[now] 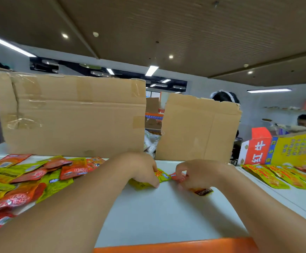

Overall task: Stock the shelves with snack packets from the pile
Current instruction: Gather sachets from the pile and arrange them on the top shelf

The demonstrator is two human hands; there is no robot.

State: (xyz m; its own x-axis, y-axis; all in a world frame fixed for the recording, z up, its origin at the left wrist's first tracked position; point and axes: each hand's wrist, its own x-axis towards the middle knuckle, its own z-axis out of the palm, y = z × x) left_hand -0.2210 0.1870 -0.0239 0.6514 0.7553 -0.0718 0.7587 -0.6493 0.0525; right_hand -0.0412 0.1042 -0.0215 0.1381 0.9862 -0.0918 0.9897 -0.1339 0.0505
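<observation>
A pile of red, orange and green snack packets (30, 178) lies on the white shelf top (163, 212) at the left. My left hand (141, 168) grips a yellow-green packet (162, 177) near the middle of the surface. Beside it my right hand (197, 173) pinches a red-orange packet (178, 177), whose dark end (204, 191) sticks out below the hand. Both packets lie flat on the white surface, almost touching each other.
Two brown cardboard boxes (72, 115) (197, 128) stand behind the hands. A red and yellow carton (283, 148) sits at the right, with a row of yellow and red packets (280, 176) in front. Two people are at the back right. An orange edge (176, 246) runs along the front.
</observation>
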